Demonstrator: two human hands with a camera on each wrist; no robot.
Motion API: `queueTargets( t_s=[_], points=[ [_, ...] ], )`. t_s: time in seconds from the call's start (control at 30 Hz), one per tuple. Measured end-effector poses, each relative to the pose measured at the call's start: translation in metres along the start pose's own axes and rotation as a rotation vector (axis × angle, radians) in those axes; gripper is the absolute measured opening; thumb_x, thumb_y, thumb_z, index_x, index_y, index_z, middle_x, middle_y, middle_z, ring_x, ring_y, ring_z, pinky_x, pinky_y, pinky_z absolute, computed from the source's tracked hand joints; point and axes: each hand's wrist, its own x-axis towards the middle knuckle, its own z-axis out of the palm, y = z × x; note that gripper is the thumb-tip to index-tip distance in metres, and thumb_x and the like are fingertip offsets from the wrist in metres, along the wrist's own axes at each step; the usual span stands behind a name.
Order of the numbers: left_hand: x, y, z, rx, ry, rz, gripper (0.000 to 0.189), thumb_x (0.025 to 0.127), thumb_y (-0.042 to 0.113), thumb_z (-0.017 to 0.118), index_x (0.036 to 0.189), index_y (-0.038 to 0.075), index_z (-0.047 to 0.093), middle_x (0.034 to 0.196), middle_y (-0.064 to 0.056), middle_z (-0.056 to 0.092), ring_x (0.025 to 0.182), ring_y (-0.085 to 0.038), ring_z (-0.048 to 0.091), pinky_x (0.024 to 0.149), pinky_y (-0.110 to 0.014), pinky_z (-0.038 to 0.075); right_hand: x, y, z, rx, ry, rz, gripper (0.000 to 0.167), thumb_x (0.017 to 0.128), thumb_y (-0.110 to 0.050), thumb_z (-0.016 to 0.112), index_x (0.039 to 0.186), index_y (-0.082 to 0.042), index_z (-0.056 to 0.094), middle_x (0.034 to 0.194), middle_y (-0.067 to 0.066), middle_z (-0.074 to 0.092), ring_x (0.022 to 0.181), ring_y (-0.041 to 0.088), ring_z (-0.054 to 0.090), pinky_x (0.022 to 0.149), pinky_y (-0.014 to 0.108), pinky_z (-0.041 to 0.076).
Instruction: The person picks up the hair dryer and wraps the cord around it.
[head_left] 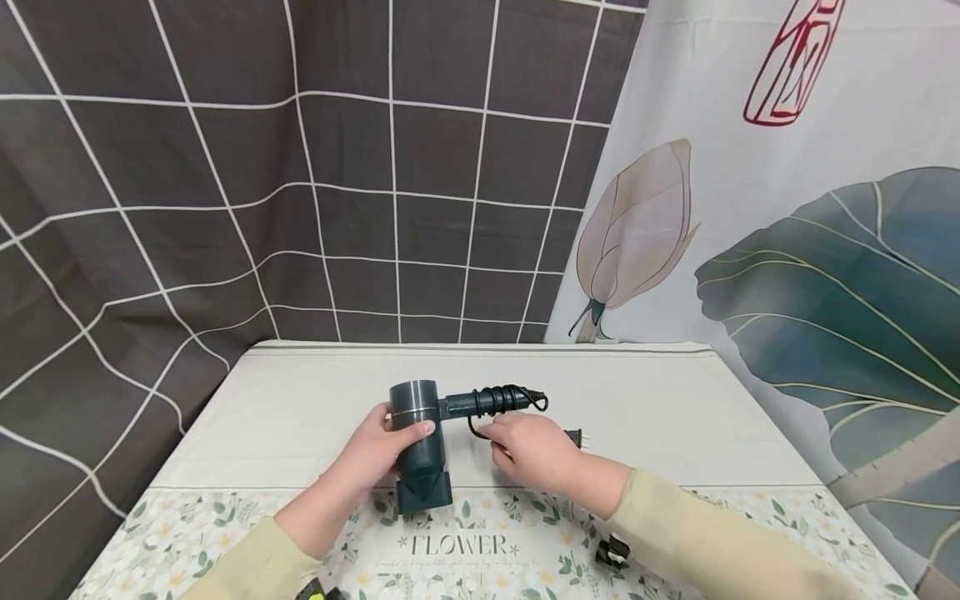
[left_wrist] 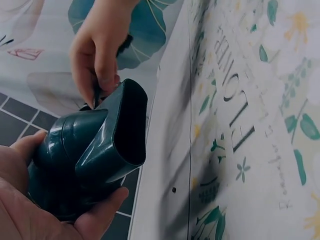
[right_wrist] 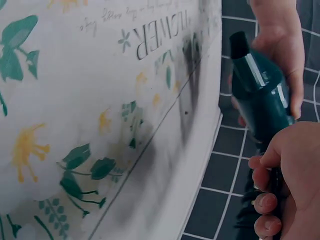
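Note:
A dark green hair dryer (head_left: 418, 400) is held above the table, its handle (head_left: 459, 406) pointing right and its flat nozzle (head_left: 424, 494) toward the near edge. My left hand (head_left: 372, 448) grips the barrel, with the thumb across its top. Black cord (head_left: 495, 400) is wound in several turns round the handle. Just below the handle, my right hand (head_left: 536, 450) pinches a length of that cord. The two-pin plug (head_left: 574, 437) sticks out beyond the right hand. In the left wrist view the nozzle (left_wrist: 131, 125) opening faces the camera.
The table carries a white cloth (head_left: 315, 383) with a floral front band and the printed word FLOWER (head_left: 459, 545). A dark checked curtain (head_left: 337, 217) hangs behind and to the left; a curtain with leaf and bud prints (head_left: 652, 83) hangs at the right.

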Motion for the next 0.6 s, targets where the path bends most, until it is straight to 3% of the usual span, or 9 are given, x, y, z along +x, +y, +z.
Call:
queueTargets(
  t_s=[0.33, 0.6],
  points=[
    [0.0, -0.005, -0.002, 0.056, -0.037, -0.016, 0.094, 0.082, 0.048, 0.078, 0.149, 0.0, 0.032, 0.132, -0.027, 0.055, 0.1, -0.03, 0.067, 0.082, -0.048, 0.055, 0.004, 0.003, -0.015, -0.117, 0.084, -0.155, 0.02, 0.09, -0.008, 0.067, 0.109, -0.012, 0.071, 0.093, -0.003, 0.065, 0.086, 0.014, 0.063, 0.078, 0.032, 0.053],
    [-0.002, -0.005, -0.001, 0.089, -0.078, -0.017, 0.09, 0.082, 0.045, 0.079, 0.147, 0.001, 0.036, 0.128, -0.024, 0.058, 0.098, -0.028, 0.067, 0.075, -0.046, 0.057, 0.008, 0.009, -0.019, -0.156, 0.13, -0.219, 0.017, 0.089, -0.013, 0.072, 0.106, -0.017, 0.072, 0.089, -0.007, 0.061, 0.079, 0.011, 0.056, 0.068, 0.028, 0.044]
  ],
)
